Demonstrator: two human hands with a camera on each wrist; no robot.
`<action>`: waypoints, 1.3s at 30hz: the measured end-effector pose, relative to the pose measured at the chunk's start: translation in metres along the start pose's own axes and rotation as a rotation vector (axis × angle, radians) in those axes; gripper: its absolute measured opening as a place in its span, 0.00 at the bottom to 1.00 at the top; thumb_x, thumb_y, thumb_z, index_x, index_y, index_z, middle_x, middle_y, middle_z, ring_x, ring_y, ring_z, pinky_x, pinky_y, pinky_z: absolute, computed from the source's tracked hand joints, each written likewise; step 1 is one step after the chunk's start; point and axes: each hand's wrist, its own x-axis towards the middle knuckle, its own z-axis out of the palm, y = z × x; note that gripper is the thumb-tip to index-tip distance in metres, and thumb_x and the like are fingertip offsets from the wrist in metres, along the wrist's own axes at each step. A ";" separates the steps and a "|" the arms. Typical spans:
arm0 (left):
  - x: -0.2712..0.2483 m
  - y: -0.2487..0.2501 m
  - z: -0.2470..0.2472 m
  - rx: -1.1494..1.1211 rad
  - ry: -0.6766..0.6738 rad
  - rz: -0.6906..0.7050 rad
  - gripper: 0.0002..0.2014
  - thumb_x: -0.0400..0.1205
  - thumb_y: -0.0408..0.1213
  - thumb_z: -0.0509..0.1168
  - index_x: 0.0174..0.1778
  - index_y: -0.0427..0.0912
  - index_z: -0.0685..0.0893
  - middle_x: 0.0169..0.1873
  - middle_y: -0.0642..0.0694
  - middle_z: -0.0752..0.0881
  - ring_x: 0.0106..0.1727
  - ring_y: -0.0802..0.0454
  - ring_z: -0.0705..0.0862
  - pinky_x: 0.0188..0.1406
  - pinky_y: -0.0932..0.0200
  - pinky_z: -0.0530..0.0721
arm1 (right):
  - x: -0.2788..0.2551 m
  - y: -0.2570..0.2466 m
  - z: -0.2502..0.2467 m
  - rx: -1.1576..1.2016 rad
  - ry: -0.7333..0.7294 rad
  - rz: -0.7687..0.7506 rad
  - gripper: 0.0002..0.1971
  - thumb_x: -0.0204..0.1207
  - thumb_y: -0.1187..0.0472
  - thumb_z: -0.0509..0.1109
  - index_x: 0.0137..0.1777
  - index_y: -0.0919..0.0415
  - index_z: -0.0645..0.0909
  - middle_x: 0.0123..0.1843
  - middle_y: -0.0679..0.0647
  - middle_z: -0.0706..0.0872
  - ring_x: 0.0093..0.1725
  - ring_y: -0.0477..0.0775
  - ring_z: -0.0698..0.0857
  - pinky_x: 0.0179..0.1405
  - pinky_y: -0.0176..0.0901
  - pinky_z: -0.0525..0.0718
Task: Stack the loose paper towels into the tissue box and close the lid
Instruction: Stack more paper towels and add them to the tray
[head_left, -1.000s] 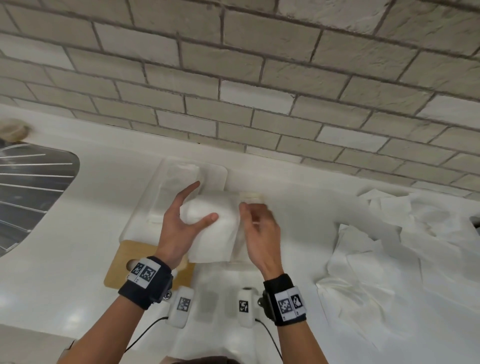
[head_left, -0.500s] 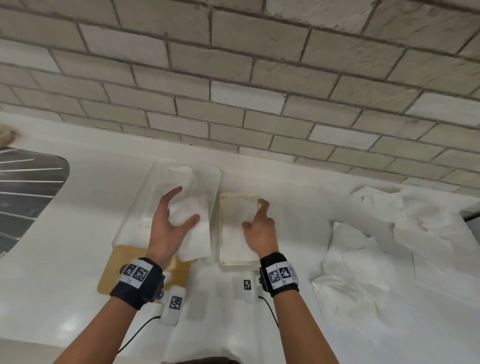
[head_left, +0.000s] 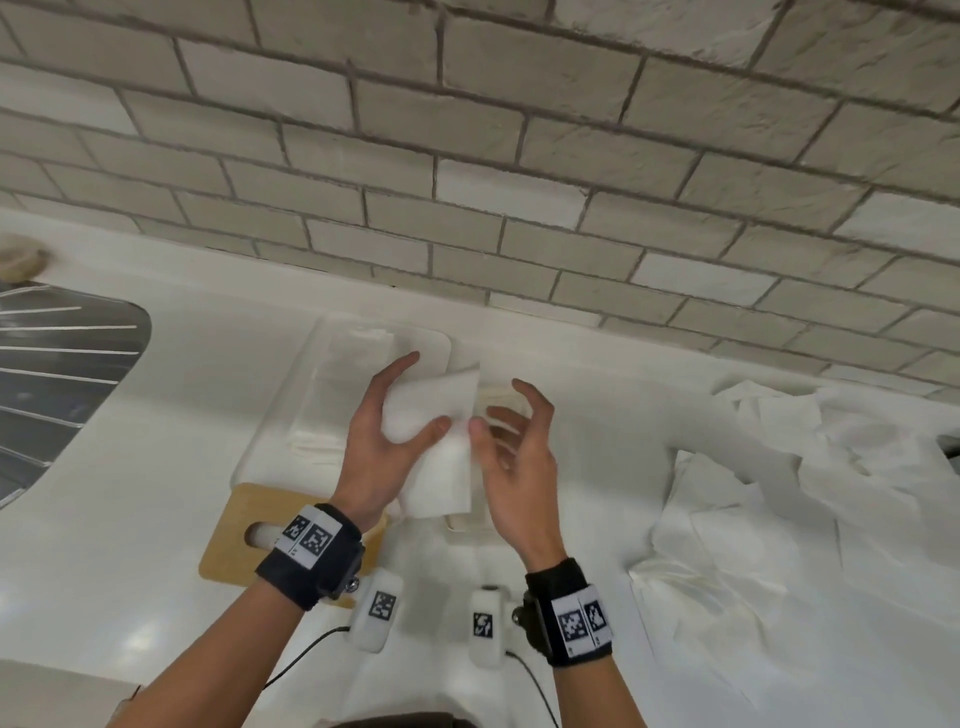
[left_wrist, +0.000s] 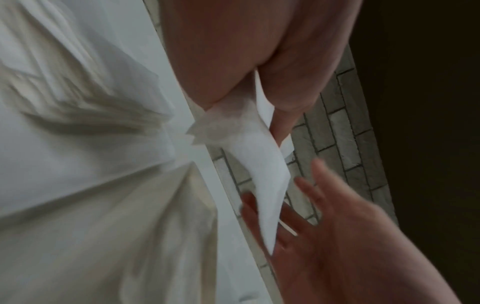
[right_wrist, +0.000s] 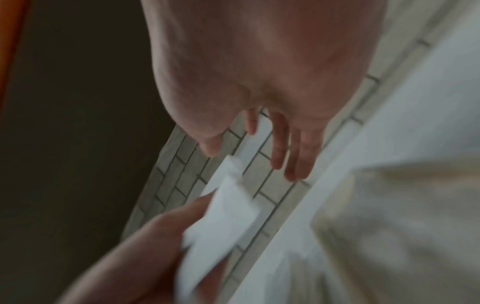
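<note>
My left hand (head_left: 423, 392) grips a folded white paper towel (head_left: 441, 457) between thumb and fingers, above the counter. It shows from below in the left wrist view as the paper towel (left_wrist: 265, 174). My right hand (head_left: 498, 408) hovers just right of it with its fingers spread and holds nothing; its thumb is close to the towel's edge. The clear tissue box (head_left: 280, 415) stands behind and to the left, with folded towels inside. Its wooden lid (head_left: 234, 535) lies flat in front of it. A cream tray (head_left: 501, 397) is mostly hidden under my hands.
A heap of loose paper towels (head_left: 779, 467) covers the counter on the right. A metal sink (head_left: 62, 374) is at the far left. Two small white tagged devices (head_left: 376, 616) with cables lie near the front edge. A brick wall (head_left: 519, 182) backs the counter.
My left hand carried the towel from over the clear box back to the right and upward. My right hand lifted off the cream tray and moved up beside the towel.
</note>
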 end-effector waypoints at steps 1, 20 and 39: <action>0.004 0.002 0.008 -0.008 -0.005 0.014 0.34 0.81 0.35 0.82 0.79 0.67 0.79 0.75 0.62 0.83 0.75 0.59 0.83 0.76 0.48 0.84 | -0.007 -0.003 0.001 0.094 -0.050 0.030 0.30 0.87 0.51 0.77 0.83 0.41 0.65 0.63 0.49 0.91 0.59 0.48 0.92 0.58 0.44 0.92; 0.064 -0.057 0.041 0.691 -0.553 0.161 0.15 0.86 0.34 0.73 0.67 0.52 0.89 0.66 0.53 0.87 0.68 0.55 0.84 0.75 0.50 0.82 | -0.007 0.063 -0.016 -0.610 -0.197 0.316 0.15 0.88 0.64 0.71 0.73 0.59 0.81 0.65 0.60 0.87 0.57 0.58 0.91 0.60 0.48 0.91; 0.086 -0.063 0.087 1.393 -1.115 0.112 0.51 0.74 0.43 0.86 0.91 0.53 0.65 0.94 0.44 0.55 0.91 0.34 0.59 0.90 0.39 0.64 | -0.024 0.056 -0.020 -1.177 -0.790 -0.121 0.31 0.82 0.24 0.61 0.78 0.37 0.82 0.70 0.51 0.87 0.68 0.59 0.83 0.58 0.58 0.83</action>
